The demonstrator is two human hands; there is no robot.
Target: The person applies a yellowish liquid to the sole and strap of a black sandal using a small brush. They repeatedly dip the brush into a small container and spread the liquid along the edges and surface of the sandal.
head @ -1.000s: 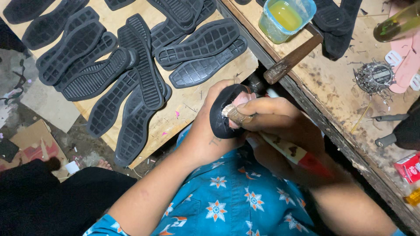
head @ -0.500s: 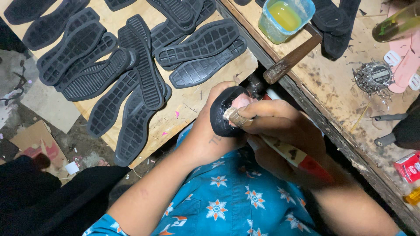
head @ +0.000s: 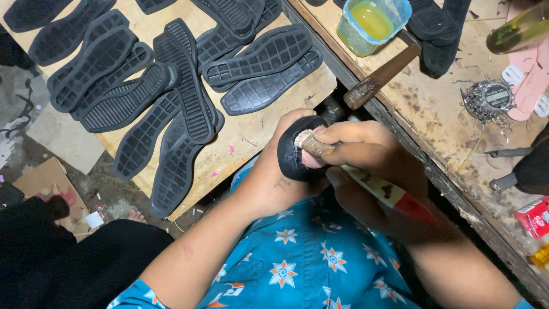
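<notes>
My left hand [head: 274, 177] grips a black shoe sole [head: 290, 154] held up over my lap, only its rounded end showing. My right hand [head: 366, 166] holds a paintbrush [head: 377, 186] with a worn pale and red handle. Its bristles rest against the black sole's surface. Both hands sit close together just below the edge of the wooden board.
Several black rubber soles [head: 171, 97] lie spread on a wooden board [head: 251, 134] to the upper left. A hammer [head: 380, 74], a plastic tub of yellow glue [head: 372, 23], a tin of nails [head: 489, 100] and pink soles [head: 529, 86] sit on the workbench at right.
The dark cloth at lower left has shifted. My hands and the brush stay nearly in place against the sole.
</notes>
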